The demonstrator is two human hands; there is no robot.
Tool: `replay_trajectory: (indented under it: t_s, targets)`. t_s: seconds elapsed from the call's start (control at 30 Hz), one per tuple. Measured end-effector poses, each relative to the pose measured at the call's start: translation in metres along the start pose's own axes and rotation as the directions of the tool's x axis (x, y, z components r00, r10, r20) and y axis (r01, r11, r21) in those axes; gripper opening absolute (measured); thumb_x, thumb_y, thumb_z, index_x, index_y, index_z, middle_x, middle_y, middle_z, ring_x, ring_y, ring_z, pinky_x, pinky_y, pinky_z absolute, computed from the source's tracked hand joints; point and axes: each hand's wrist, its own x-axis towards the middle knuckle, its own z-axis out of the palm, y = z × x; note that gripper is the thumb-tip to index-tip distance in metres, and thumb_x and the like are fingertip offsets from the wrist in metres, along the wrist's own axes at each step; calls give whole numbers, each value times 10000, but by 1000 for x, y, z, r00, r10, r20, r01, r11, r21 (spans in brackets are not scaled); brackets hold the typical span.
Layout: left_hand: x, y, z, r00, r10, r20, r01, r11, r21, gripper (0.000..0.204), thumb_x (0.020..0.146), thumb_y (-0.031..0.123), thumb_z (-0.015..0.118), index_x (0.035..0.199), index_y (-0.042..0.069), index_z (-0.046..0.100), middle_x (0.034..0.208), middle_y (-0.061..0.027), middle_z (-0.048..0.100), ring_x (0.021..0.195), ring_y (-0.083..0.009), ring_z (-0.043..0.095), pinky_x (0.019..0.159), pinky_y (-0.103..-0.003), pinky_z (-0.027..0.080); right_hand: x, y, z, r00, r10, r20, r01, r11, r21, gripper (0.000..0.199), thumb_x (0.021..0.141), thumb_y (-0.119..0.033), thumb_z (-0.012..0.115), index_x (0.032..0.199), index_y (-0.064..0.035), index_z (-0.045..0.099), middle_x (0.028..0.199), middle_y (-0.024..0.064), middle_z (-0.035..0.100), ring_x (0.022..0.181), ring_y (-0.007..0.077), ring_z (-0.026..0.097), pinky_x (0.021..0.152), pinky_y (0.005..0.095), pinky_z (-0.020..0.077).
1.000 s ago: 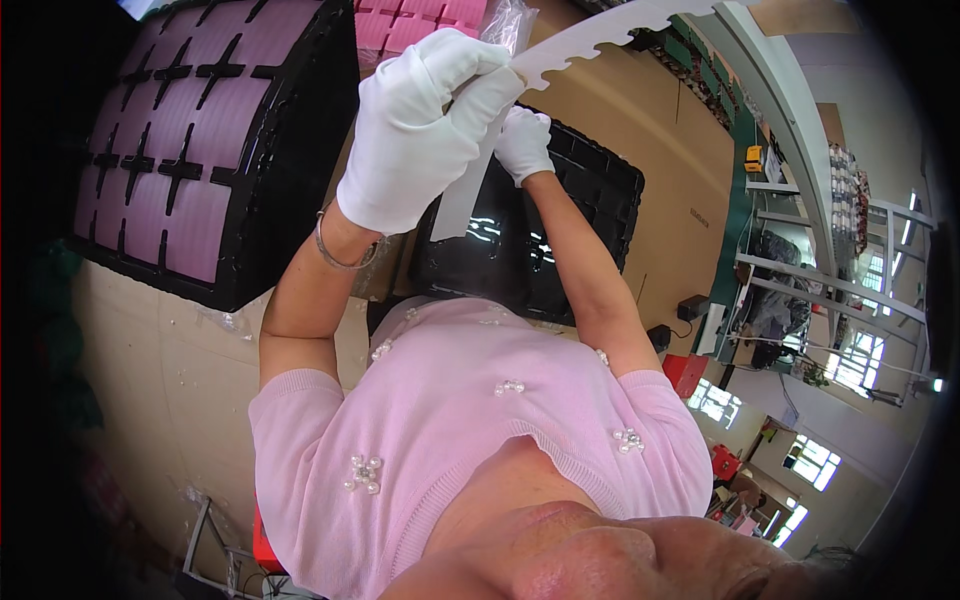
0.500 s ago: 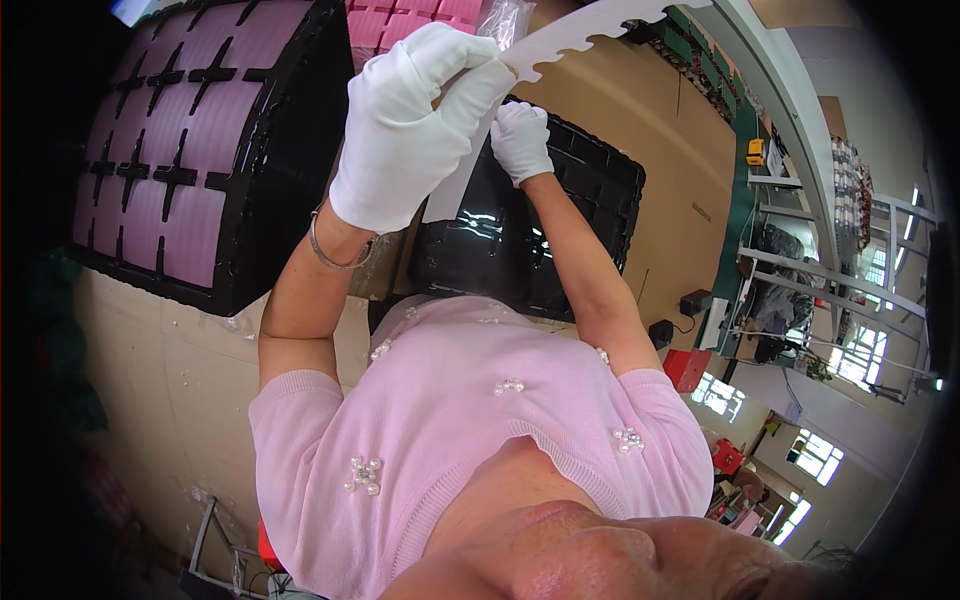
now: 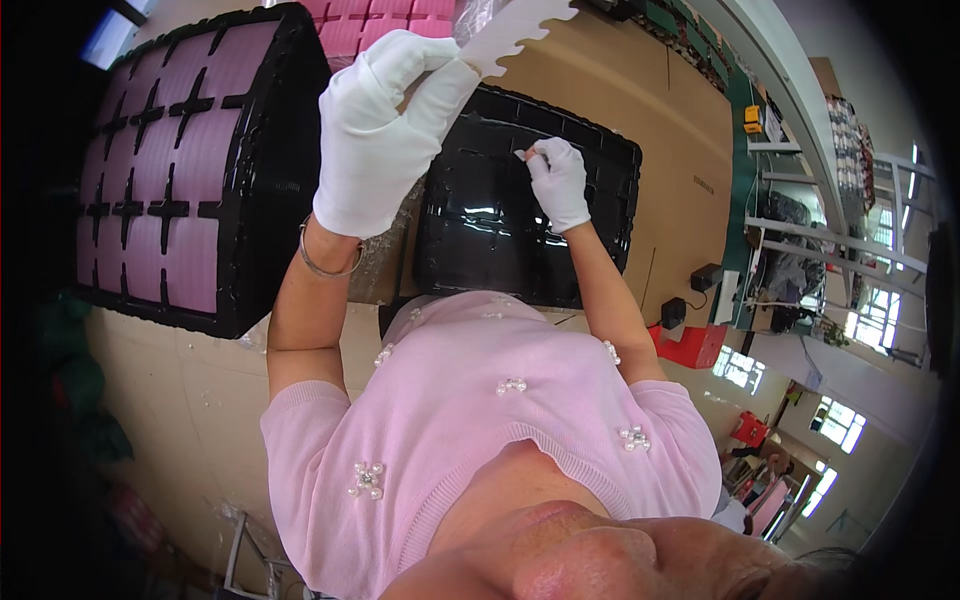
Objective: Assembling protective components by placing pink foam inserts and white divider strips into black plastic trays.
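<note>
One white strip (image 3: 515, 35) with a notched edge is held up near the far side of the black tray (image 3: 470, 250), its end running out past the top of the view. The left hand (image 3: 385, 135), in a white glove, has its grip clamped on the strip between thumb and fingers. The right hand (image 3: 558, 185), gloved too, is over the tray with fingers curled in; whether they pinch anything, I cannot tell. The work looks partway: the strip is in hand but not set into anything, and no strip shows on the tray's glossy face. The black crate (image 3: 285, 180) to the left, with pink panels (image 3: 190, 185) between black crosses, seems further along.
</note>
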Motion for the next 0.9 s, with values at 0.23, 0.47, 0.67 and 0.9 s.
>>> replay_trajectory:
  t_s: [0.23, 0.47, 0.67, 0.9]
  targets:
    - [-4, -7, 48, 982, -166, 94, 176, 979, -100, 151, 897, 54, 660, 1027, -20, 666, 932, 4, 645, 821, -54, 556, 747, -207, 453, -235, 105, -158, 583, 799, -150, -797, 598, 87, 153, 845, -143, 628, 879, 2, 659, 753, 74, 652, 678, 131, 574, 629, 291, 445]
    - [-7, 20, 127, 952, -203, 228, 269, 912, -311, 94, 901, 39, 652, 966, -26, 672, 884, 1, 646, 772, -52, 546, 726, -206, 447, -451, 97, -239, 76, 949, -306, -996, 58, -70, 176, 778, -117, 664, 927, -24, 669, 831, 114, 663, 724, 208, 596, 664, 314, 458]
    - [-10, 24, 148, 957, -13, 290, 108, 944, -312, 93, 898, 9, 636, 986, -16, 654, 1002, -57, 683, 918, -110, 588, 836, -215, 450, -364, 69, -233, 221, 844, -489, -969, 133, -207, 175, 799, -121, 641, 936, -16, 668, 924, 171, 682, 848, 308, 660, 758, 378, 511]
    - [-6, 36, 138, 955, 35, 293, 33, 974, -223, 70, 880, 52, 665, 858, -5, 632, 730, -18, 582, 644, -83, 479, 611, -246, 422, -78, -34, -202, 836, 491, -244, -307, 788, 533, 101, 847, -78, 680, 915, -4, 681, 849, 41, 659, 776, 106, 612, 709, 246, 480]
